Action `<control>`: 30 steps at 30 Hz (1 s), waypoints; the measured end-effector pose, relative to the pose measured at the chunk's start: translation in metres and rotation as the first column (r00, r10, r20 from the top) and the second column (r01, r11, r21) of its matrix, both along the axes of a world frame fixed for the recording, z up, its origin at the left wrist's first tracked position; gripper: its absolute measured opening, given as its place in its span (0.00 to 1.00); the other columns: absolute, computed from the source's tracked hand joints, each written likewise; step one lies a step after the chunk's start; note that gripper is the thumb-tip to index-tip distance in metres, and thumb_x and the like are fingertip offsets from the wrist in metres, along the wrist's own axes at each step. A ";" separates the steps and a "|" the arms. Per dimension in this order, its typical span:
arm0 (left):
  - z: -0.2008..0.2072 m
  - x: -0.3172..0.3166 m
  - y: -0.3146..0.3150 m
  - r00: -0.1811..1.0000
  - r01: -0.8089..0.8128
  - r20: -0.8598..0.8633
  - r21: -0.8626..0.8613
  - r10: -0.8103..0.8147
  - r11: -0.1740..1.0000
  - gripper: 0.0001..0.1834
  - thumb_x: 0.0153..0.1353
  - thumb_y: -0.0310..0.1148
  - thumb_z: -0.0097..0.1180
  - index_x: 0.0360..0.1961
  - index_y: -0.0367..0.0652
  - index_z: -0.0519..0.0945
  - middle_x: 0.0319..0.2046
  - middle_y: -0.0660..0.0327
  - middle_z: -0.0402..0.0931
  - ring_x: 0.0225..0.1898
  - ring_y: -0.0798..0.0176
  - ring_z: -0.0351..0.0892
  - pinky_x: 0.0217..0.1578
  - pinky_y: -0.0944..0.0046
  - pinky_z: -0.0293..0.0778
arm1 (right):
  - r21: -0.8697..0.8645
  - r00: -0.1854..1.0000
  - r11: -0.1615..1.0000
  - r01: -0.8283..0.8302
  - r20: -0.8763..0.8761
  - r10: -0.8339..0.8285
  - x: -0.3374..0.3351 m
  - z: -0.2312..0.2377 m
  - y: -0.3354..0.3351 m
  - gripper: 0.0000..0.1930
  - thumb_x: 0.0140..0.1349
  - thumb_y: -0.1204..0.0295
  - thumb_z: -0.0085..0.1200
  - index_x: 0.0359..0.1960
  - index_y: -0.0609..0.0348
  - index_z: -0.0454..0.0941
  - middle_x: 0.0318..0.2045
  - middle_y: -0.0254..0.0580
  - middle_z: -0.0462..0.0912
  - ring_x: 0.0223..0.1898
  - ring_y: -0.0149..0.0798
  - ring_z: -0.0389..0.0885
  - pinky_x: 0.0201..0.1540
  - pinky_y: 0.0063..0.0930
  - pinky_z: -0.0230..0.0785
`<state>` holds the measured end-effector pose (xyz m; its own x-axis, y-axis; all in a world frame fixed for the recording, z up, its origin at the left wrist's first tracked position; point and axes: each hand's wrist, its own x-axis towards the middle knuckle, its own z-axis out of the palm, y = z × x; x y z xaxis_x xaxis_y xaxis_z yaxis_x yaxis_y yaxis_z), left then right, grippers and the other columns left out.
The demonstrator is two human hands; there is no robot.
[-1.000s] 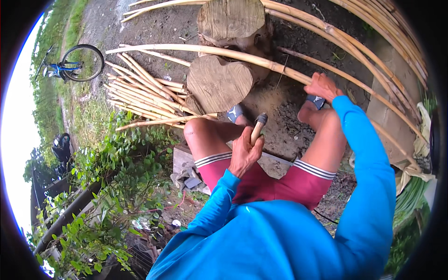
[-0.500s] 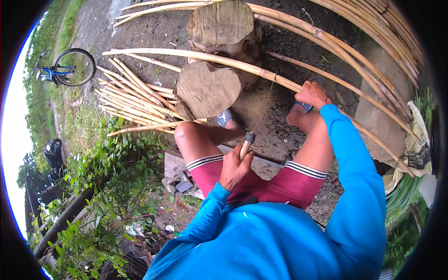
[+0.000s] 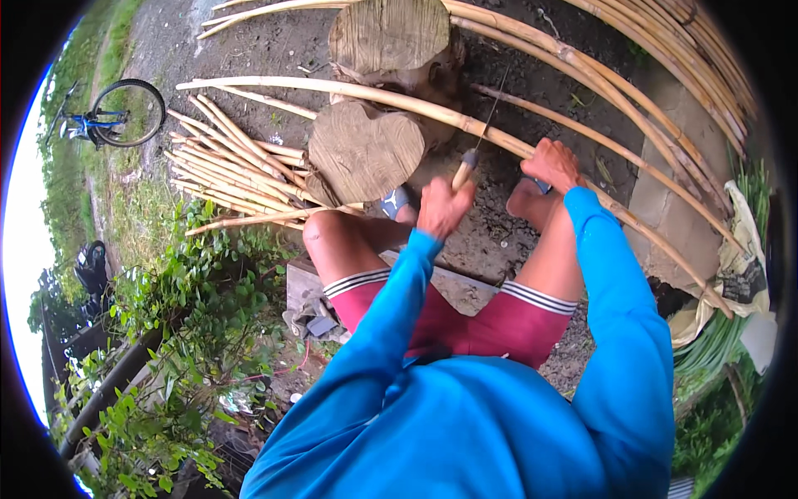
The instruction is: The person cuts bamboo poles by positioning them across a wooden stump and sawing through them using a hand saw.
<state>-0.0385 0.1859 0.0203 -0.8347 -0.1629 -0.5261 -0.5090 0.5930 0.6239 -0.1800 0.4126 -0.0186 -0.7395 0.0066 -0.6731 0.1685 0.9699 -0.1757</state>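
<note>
My left hand (image 3: pixel 445 206) is closed around the wooden handle of a thin-bladed saw (image 3: pixel 465 169). Its narrow blade, seen almost edge-on, crosses a long bamboo pole (image 3: pixel 374 93) and extends past the far side. Just right of the blade, my right hand (image 3: pixel 554 165) grips this pole from above. The pole slants from upper left to lower right, passing over or against a tree-stump block (image 3: pixel 366 154); exact contact is unclear. Another cut stump (image 3: pixel 389 37) stands farther away.
A pile of short bamboo pieces (image 3: pixel 233 179) lies left of the nearer stump. More long poles (image 3: pixel 665 58) stretch across the upper right, near a concrete slab (image 3: pixel 677 187). Leafy plants (image 3: pixel 191 308) grow at lower left; a blue bicycle (image 3: pixel 129 112) is beyond.
My left hand has pushed the saw forward, away from my body, so more blade shows beyond the pole. My right hand keeps its grip on the pole.
</note>
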 end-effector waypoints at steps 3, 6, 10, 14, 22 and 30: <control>0.004 0.021 -0.009 0.990 0.084 -0.115 -0.024 -0.087 0.996 0.18 0.62 0.43 0.57 0.34 0.35 0.85 0.23 0.45 0.78 0.28 0.51 0.84 0.36 0.48 0.76 | 0.042 0.999 0.999 0.025 -0.023 -0.024 0.003 0.000 0.012 0.25 0.50 0.63 0.58 0.49 0.63 0.87 0.53 0.67 0.84 0.57 0.68 0.81 0.64 0.53 0.73; 0.011 0.049 -0.020 1.000 -0.022 -0.007 0.096 0.023 0.995 0.21 0.62 0.45 0.57 0.35 0.34 0.85 0.25 0.46 0.82 0.32 0.50 0.87 0.38 0.50 0.78 | 0.023 1.000 1.000 0.018 -0.010 -0.018 0.001 0.006 0.006 0.25 0.51 0.63 0.58 0.49 0.63 0.87 0.53 0.68 0.84 0.58 0.68 0.81 0.63 0.52 0.73; -0.023 -0.038 0.004 0.997 0.044 -0.071 0.012 -0.043 0.999 0.23 0.62 0.46 0.57 0.33 0.29 0.81 0.23 0.39 0.78 0.26 0.42 0.81 0.32 0.44 0.73 | 0.044 0.993 0.999 0.009 -0.120 -0.003 0.004 -0.017 0.003 0.25 0.51 0.63 0.58 0.50 0.63 0.87 0.52 0.67 0.84 0.57 0.67 0.82 0.62 0.53 0.75; 0.001 0.062 -0.021 0.987 -0.021 -0.152 0.157 0.046 0.987 0.24 0.61 0.47 0.58 0.37 0.30 0.83 0.23 0.43 0.79 0.29 0.49 0.84 0.37 0.47 0.76 | 0.036 1.000 0.999 -0.003 0.014 0.002 -0.002 0.000 0.007 0.25 0.51 0.63 0.58 0.50 0.63 0.86 0.52 0.66 0.85 0.57 0.66 0.83 0.62 0.53 0.75; -0.004 0.060 -0.029 0.993 0.001 -0.120 0.163 0.019 0.987 0.20 0.60 0.42 0.60 0.38 0.30 0.84 0.27 0.36 0.82 0.37 0.42 0.89 0.45 0.45 0.80 | 0.034 1.000 0.999 0.003 -0.004 -0.003 -0.003 -0.002 0.003 0.25 0.52 0.62 0.58 0.49 0.63 0.87 0.52 0.68 0.84 0.57 0.66 0.82 0.63 0.53 0.74; -0.024 0.026 -0.015 0.992 0.012 -0.129 -0.001 -0.012 1.000 0.20 0.64 0.45 0.57 0.40 0.37 0.86 0.26 0.45 0.82 0.35 0.51 0.88 0.39 0.52 0.79 | 0.030 1.000 0.999 0.024 0.013 -0.024 -0.011 -0.004 -0.002 0.25 0.52 0.62 0.58 0.50 0.63 0.87 0.54 0.67 0.83 0.61 0.65 0.80 0.65 0.50 0.72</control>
<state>-0.0124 0.1711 -0.0034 -0.8973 -0.1526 -0.4143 -0.4175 0.5983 0.6839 -0.1906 0.4111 -0.0224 -0.7300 0.0445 -0.6820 0.1939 0.9704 -0.1442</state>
